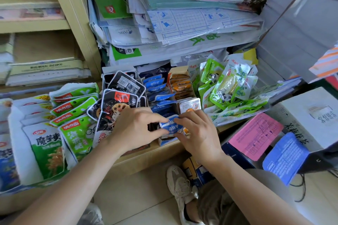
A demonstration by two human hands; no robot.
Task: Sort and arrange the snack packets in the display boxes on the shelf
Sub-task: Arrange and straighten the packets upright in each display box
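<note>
Your left hand and right hand each pinch one end of a small blue packet, held upright at the front of the blue display box on the shelf, apparently to line it up with the row of blue packets behind.

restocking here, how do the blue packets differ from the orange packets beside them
The blue packets are blue and white, the orange packets orange. The blue packets reach their box's front, where left hand and right hand pinch one; the orange packets stand at the back, behind white packets. Both sit filed in boxes.
</note>
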